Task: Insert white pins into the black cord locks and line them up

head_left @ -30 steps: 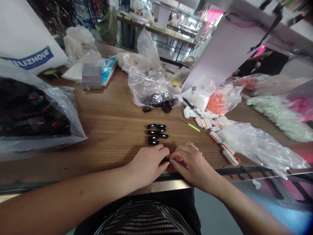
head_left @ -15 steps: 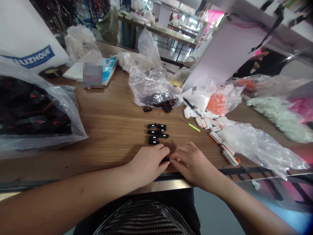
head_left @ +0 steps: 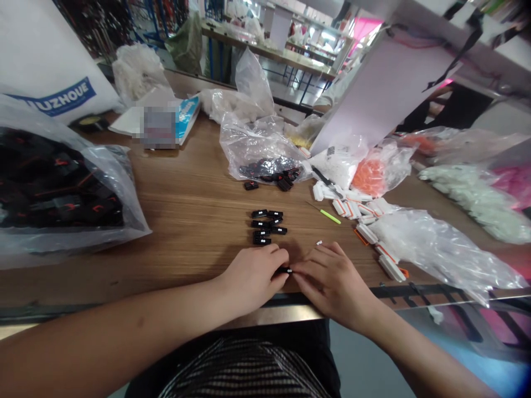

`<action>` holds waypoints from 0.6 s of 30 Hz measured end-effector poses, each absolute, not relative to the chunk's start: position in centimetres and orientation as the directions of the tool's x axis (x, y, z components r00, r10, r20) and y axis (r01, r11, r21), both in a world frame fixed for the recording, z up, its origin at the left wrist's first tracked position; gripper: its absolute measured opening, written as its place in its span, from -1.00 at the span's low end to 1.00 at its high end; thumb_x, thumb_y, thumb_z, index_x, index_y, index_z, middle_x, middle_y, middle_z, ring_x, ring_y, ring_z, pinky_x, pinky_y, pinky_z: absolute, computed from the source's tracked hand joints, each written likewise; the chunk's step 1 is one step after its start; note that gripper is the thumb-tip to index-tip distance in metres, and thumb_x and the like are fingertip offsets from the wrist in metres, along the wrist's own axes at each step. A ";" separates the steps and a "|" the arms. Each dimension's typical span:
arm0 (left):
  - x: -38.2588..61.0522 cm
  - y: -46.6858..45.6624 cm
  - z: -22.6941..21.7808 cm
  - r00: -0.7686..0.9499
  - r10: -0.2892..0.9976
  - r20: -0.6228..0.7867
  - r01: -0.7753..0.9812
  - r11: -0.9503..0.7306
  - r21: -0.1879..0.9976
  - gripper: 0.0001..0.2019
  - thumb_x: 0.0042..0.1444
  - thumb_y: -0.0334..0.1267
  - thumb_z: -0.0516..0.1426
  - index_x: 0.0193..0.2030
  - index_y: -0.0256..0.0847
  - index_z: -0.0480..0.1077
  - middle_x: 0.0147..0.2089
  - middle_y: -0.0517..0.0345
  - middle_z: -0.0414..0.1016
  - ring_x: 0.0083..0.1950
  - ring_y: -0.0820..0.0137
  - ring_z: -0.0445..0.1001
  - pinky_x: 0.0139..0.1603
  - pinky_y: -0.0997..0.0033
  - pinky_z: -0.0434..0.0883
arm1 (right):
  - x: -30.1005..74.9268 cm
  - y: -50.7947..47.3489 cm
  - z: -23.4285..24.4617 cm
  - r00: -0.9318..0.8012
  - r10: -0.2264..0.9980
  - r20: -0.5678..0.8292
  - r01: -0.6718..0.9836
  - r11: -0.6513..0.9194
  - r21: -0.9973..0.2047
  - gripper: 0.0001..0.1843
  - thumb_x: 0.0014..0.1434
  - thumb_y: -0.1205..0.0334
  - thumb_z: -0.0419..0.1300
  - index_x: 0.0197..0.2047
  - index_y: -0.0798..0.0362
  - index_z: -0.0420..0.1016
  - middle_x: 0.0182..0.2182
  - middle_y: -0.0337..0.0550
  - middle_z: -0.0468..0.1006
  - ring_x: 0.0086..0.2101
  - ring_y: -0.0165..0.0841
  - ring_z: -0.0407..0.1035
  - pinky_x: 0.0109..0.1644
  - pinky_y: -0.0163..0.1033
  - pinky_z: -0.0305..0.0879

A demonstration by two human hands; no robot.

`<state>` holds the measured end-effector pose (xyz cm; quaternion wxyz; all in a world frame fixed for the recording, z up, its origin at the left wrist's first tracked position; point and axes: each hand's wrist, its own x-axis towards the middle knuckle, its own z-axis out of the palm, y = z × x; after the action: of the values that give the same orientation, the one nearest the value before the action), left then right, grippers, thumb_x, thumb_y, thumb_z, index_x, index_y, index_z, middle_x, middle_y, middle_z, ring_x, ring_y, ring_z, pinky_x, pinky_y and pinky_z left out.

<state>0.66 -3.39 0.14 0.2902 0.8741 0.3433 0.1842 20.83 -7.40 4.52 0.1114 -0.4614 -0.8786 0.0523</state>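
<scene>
Near the table's front edge, my left hand (head_left: 258,276) pinches a small black plastic connector (head_left: 284,270) between thumb and fingers; most of it is hidden. My right hand (head_left: 332,279) meets the connector's right end with closed fingertips, where a tiny white spot shows. Whatever those fingertips hold is too small to make out. A tiny white piece (head_left: 319,242) lies just beyond the right knuckles. Several matching black connectors (head_left: 269,230) with white marks are grouped on the wood beyond my left hand.
A green-handled pick (head_left: 330,216) lies right of the connectors. White plastic parts with orange strips (head_left: 347,209) spread beside a clear bag (head_left: 440,243). Ahead is a bag of black pieces (head_left: 269,155); a bigger one (head_left: 62,188) fills the left. A person's arm shows at far right.
My right hand has shifted slightly right and its fingers have uncurled a little. The connector's white-marked end and the tiny white piece beyond my right hand now show.
</scene>
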 end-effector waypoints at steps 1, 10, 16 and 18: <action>0.6 -3.4 0.0 0.695 0.705 0.138 0.487 -0.603 0.632 -0.95 0.22 -0.29 0.14 -0.20 -0.18 0.39 -0.22 0.16 0.47 -0.25 0.32 0.48 -0.24 0.31 0.41 | 21.2 -7.3 4.5 -0.520 0.841 0.147 0.811 0.541 -0.225 -0.83 0.28 0.27 0.13 -0.19 -0.02 0.57 -0.35 -0.15 0.60 -0.31 -0.29 0.41 -0.10 -0.09 0.12; 0.6 -3.4 0.4 0.703 0.696 0.142 0.484 -0.616 0.621 -0.97 0.25 -0.31 0.11 -0.20 -0.18 0.37 -0.23 0.18 0.45 -0.28 0.33 0.47 -0.26 0.31 0.41 | 22.3 -6.4 3.8 -0.537 0.842 0.056 0.782 0.521 -0.343 -0.90 0.23 0.32 0.18 -0.27 -0.01 0.53 -0.36 -0.23 0.61 -0.30 -0.32 0.44 -0.04 -0.09 0.12; 0.6 -4.8 1.6 0.711 0.662 0.237 0.489 -0.708 0.509 -0.87 0.31 -0.22 0.07 -0.14 -0.21 0.36 -0.12 0.08 0.42 -0.20 0.28 0.48 -0.33 0.31 0.42 | 21.9 -4.7 3.9 -0.447 0.890 0.084 0.829 0.448 -0.334 -0.91 0.18 0.27 0.19 -0.36 0.03 0.47 -0.44 -0.24 0.55 -0.37 -0.35 0.40 -0.13 -0.14 0.13; 0.5 -5.1 1.6 0.777 0.577 0.252 0.421 -0.773 0.474 -0.83 0.33 -0.20 0.06 -0.24 -0.21 0.38 -0.20 0.11 0.44 -0.25 0.31 0.48 -0.37 0.35 0.39 | 21.5 -3.9 3.6 -0.416 0.903 0.106 0.844 0.427 -0.325 -0.92 0.18 0.26 0.21 -0.36 0.02 0.50 -0.44 -0.24 0.56 -0.37 -0.34 0.40 -0.12 -0.13 0.14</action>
<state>0.55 -5.08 1.64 0.1997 0.9211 0.2711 0.1955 21.52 -3.88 3.64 0.1333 -0.5236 -0.8341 0.1112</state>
